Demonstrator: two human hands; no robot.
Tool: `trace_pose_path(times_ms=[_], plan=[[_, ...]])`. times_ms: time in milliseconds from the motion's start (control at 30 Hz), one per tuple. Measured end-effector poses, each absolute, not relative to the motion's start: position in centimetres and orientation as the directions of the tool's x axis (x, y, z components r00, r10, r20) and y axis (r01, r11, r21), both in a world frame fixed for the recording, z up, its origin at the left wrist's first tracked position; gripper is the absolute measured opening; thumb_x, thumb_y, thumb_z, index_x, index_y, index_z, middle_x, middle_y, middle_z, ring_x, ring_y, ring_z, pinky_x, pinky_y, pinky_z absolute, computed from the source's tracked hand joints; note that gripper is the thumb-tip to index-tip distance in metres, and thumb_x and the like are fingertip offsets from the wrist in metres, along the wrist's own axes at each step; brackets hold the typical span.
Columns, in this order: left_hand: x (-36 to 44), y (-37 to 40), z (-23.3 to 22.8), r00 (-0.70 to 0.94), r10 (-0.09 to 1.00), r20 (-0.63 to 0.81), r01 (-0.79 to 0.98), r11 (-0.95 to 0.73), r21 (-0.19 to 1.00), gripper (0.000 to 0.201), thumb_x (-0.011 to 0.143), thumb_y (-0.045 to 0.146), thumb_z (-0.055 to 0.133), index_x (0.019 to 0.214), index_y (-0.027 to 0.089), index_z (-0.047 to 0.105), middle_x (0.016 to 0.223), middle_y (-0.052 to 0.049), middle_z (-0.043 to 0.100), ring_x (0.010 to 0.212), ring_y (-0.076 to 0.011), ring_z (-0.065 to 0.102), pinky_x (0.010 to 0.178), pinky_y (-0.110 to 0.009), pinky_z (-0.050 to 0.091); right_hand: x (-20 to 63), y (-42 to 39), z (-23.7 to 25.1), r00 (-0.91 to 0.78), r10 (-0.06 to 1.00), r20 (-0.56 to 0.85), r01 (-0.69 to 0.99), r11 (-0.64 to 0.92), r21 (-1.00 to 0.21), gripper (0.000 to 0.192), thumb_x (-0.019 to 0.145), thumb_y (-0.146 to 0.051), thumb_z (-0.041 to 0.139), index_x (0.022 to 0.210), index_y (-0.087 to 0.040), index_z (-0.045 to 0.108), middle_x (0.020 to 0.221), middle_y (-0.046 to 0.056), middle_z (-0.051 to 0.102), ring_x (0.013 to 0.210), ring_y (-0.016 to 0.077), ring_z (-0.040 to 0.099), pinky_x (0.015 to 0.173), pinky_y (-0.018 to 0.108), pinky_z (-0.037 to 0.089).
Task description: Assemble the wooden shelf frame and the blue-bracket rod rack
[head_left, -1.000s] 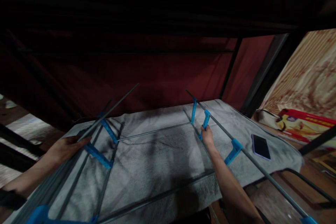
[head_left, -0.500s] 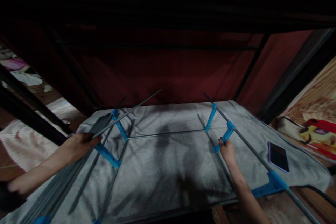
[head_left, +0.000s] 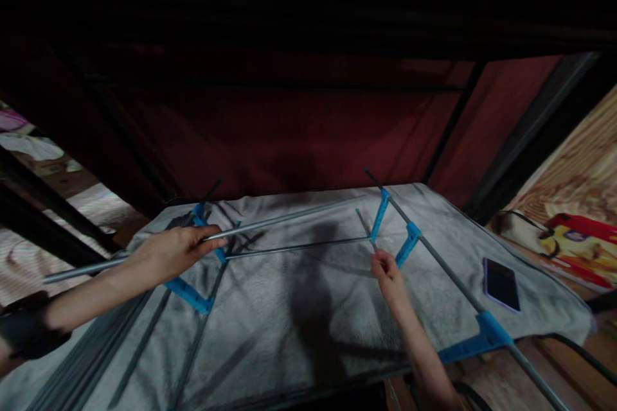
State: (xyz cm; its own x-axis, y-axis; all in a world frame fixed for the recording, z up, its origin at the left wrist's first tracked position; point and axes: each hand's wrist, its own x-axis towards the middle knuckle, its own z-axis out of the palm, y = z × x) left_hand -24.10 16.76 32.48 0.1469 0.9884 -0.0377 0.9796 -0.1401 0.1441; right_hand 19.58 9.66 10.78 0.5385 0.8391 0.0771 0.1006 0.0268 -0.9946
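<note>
My left hand [head_left: 190, 247] is closed around a long grey metal rod [head_left: 289, 216], which slants over the bed from the left to the far right. Below that rod, a thinner crossbar [head_left: 299, 247] joins two side frames of grey tubes and blue plastic brackets. My right hand [head_left: 387, 270] pinches the inner tube of the right frame, just beside a blue bracket [head_left: 380, 218]. Another blue bracket [head_left: 409, 244] sits to its right on the outer tube [head_left: 448, 273]. Under my left forearm is a blue bracket [head_left: 190, 295] of the left frame.
A bundle of grey rods [head_left: 89, 350] lies along the left side of the grey blanket [head_left: 270, 327]. At the right rests a phone [head_left: 501, 284], with a red and yellow packet [head_left: 581, 247] beyond it. Dark posts [head_left: 530, 141] and a red panel [head_left: 299, 135] enclose the bed.
My left hand has moved right and swung the rod flatter, its far end now over toward the right frame. My right hand has shifted from a blue bracket to the inner tube.
</note>
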Motion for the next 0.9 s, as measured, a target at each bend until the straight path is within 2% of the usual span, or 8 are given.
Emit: trace_pose_path(times_ms=[67,133,233,333,500,700,800,900], plan=[[-22.5,17.7,32.0,0.237,0.966,-0.101,0.971,-0.232,0.056,0.049,0.092,0.059,0.044,0.118,0.028,0.071,0.098,-0.004,0.074,0.096,-0.0283,0.068,0.075,-0.027,0.045,17.9,11.7,12.5,0.427,0.904,-0.028,-0.177,0.053,-0.983,0.048,0.070,-0.052,0.070,0.108,-0.023,0.063,0.105,0.008,0.072,0.097,0.0264,0.068,0.085,0.042,0.057],[-21.6,18.5,31.6,0.284,0.948,-0.140,0.959,-0.282,0.033,0.049,0.095,0.056,0.040,0.120,0.028,0.069,0.100,-0.004,0.074,0.097,-0.0282,0.068,0.074,-0.027,0.043,16.9,13.8,14.0,0.365,0.927,-0.080,-0.362,0.062,-0.930,0.045,0.067,-0.044,0.076,0.106,-0.024,0.064,0.100,0.006,0.073,0.096,0.0251,0.069,0.087,0.042,0.058],[-20.9,19.5,31.1,0.314,0.934,-0.168,0.949,-0.307,0.069,0.047,0.096,0.054,0.038,0.120,0.027,0.068,0.101,-0.003,0.074,0.097,-0.0260,0.068,0.074,-0.025,0.042,16.5,16.7,15.5,0.279,0.951,-0.133,-0.545,0.043,-0.838,0.036,0.069,-0.034,0.078,0.101,-0.025,0.064,0.098,0.004,0.075,0.096,0.0229,0.071,0.093,0.043,0.058],[-20.3,20.2,30.9,0.316,0.934,-0.163,0.948,-0.307,0.080,0.047,0.096,0.055,0.040,0.121,0.026,0.067,0.104,-0.004,0.074,0.099,-0.0255,0.068,0.075,-0.025,0.042,16.7,19.2,16.4,0.212,0.973,-0.092,-0.664,0.075,-0.744,0.022,0.075,-0.031,0.075,0.092,-0.026,0.062,0.095,0.002,0.075,0.097,0.0209,0.072,0.098,0.044,0.056],[-18.7,21.8,30.6,0.355,0.923,-0.151,0.934,-0.344,0.093,0.047,0.096,0.052,0.039,0.119,0.023,0.069,0.100,-0.005,0.075,0.095,-0.0246,0.068,0.077,-0.025,0.043,17.5,22.4,17.6,0.233,0.972,-0.002,-0.718,0.171,-0.674,0.012,0.082,-0.031,0.072,0.088,-0.026,0.063,0.094,0.001,0.075,0.097,0.0190,0.071,0.103,0.044,0.055],[-16.1,24.4,29.5,0.478,0.873,-0.098,0.878,-0.474,0.060,0.042,0.093,0.040,0.041,0.119,0.022,0.069,0.100,-0.007,0.074,0.088,-0.0241,0.069,0.075,-0.027,0.046,18.0,24.2,18.5,0.266,0.964,-0.006,-0.714,0.193,-0.673,0.013,0.083,-0.026,0.074,0.080,-0.022,0.062,0.089,0.003,0.075,0.094,0.0180,0.072,0.098,0.041,0.057],[-13.2,25.0,29.1,0.528,0.844,-0.095,0.848,-0.517,0.118,0.040,0.090,0.035,0.043,0.117,0.023,0.069,0.091,-0.005,0.073,0.081,-0.0217,0.068,0.071,-0.026,0.046,17.9,24.7,18.4,0.255,0.967,-0.032,-0.723,0.168,-0.670,0.012,0.084,-0.023,0.073,0.080,-0.022,0.062,0.087,0.002,0.075,0.093,0.0177,0.072,0.097,0.042,0.058],[-9.6,25.6,28.5,0.596,0.799,-0.084,0.790,-0.563,0.243,0.038,0.087,0.036,0.046,0.114,0.022,0.069,0.087,-0.003,0.072,0.078,-0.0197,0.066,0.070,-0.025,0.046,17.7,25.0,18.2,0.234,0.971,-0.057,-0.723,0.134,-0.677,0.010,0.084,-0.022,0.072,0.081,-0.022,0.062,0.085,0.001,0.075,0.087,0.0167,0.072,0.098,0.043,0.057]])
